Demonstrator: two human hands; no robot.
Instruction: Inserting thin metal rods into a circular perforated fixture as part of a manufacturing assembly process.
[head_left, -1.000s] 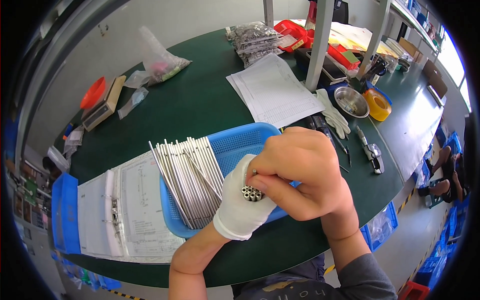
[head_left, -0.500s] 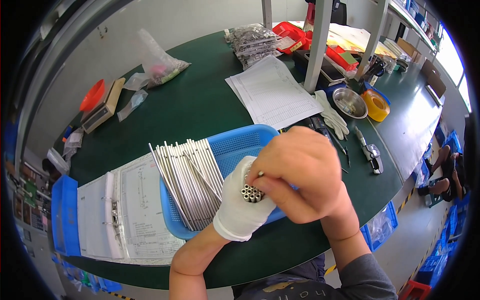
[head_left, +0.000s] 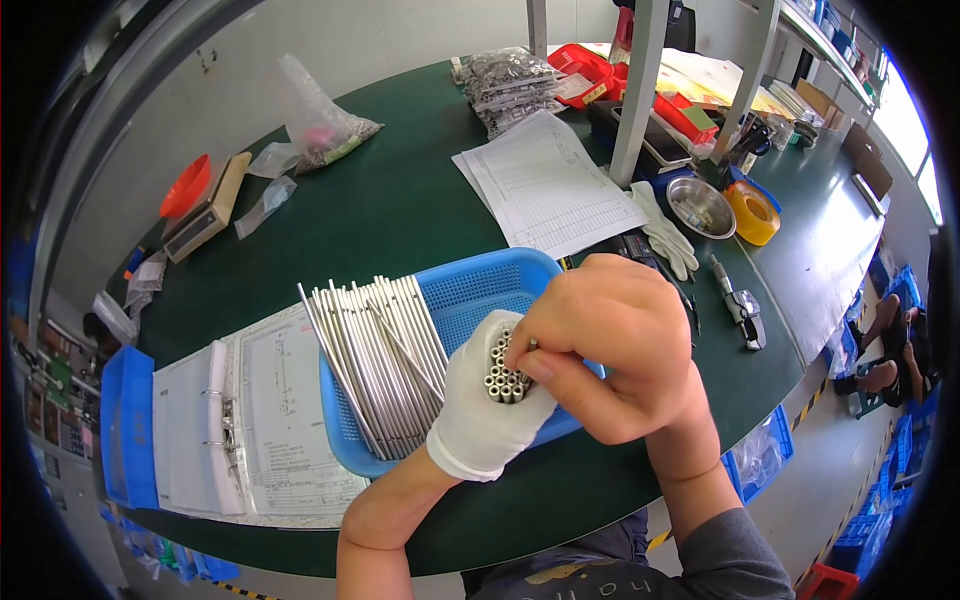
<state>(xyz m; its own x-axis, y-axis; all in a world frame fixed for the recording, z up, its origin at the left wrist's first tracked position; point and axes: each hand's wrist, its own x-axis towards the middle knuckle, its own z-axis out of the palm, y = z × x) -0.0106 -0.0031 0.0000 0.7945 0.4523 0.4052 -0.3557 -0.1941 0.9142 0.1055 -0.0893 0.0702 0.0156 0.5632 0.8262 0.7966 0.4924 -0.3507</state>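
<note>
My left hand (head_left: pixel 466 424), in a white glove, is wrapped round a bundle of thin metal tubes (head_left: pixel 504 386) whose open ends face up. Bare, my right hand (head_left: pixel 612 350) bends over the bundle with thumb and forefinger pinched on a small thin metal pin (head_left: pixel 532 344). Only the pin's tip shows; the fingers hide the rest and cover part of the tube ends. Both hands are over the right part of a blue plastic basket (head_left: pixel 480 262). Many more silvery tubes (head_left: pixel 388 372) lie side by side across its left part, one slanting over the others.
Left of the basket lies an open ring binder (head_left: pixel 262 430). Beyond are paper sheets (head_left: pixel 550 185), bagged parts (head_left: pixel 508 85) and a scale (head_left: pixel 208 210). To the right are a white glove (head_left: pixel 664 235), a metal bowl (head_left: pixel 700 207), a tape dispenser (head_left: pixel 755 212) and a micrometer (head_left: pixel 740 305).
My right fingertips and the pin have shifted slightly to the right across the bundle, uncovering more tube ends. My left hand keeps its hold almost in place.
</note>
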